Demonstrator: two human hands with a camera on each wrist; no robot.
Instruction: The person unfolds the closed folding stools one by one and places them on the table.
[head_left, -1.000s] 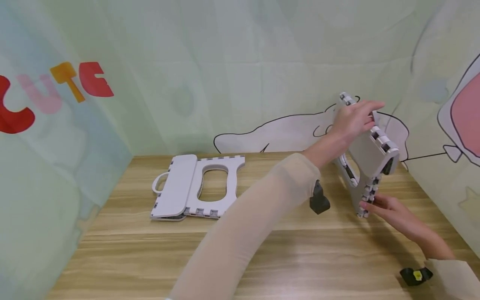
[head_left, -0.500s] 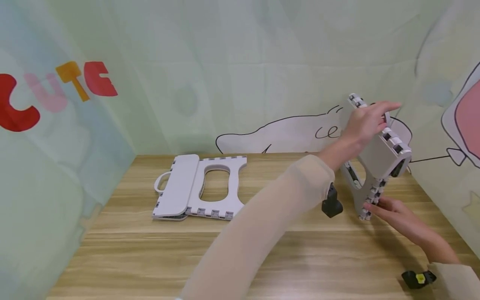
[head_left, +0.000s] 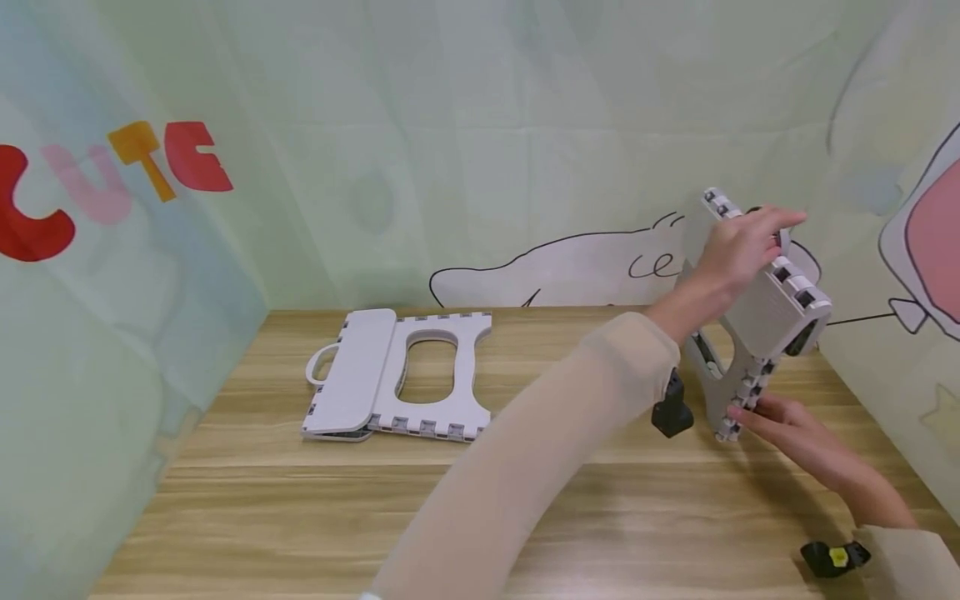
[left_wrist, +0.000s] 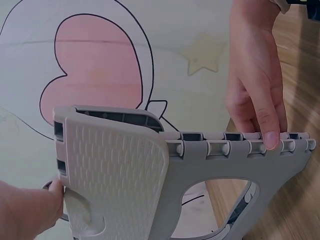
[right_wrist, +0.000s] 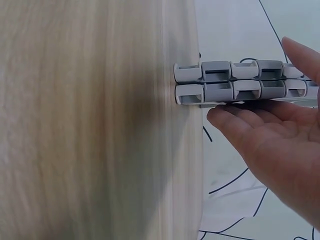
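Observation:
A grey-white folding step stool stands on its leg end at the right of the table, its legs folded flat together. My left hand holds its top edge by the carry handle; the left wrist view shows the textured top beside that hand. Low on the hinged side edge, my right hand pinches the leg panels, thumb on one face and fingers behind. The right wrist view shows those fingers under the two stacked leg edges. A second folded stool lies flat on the left.
The wooden table runs up to a printed cloth backdrop behind and at both sides. The standing stool is close to the right-hand cloth. My left sleeve crosses the table's middle.
My left hand has moved a little to the right with the upper part of the stool, mostly in the first half second. The right hand and the lying stool stay about where they were.

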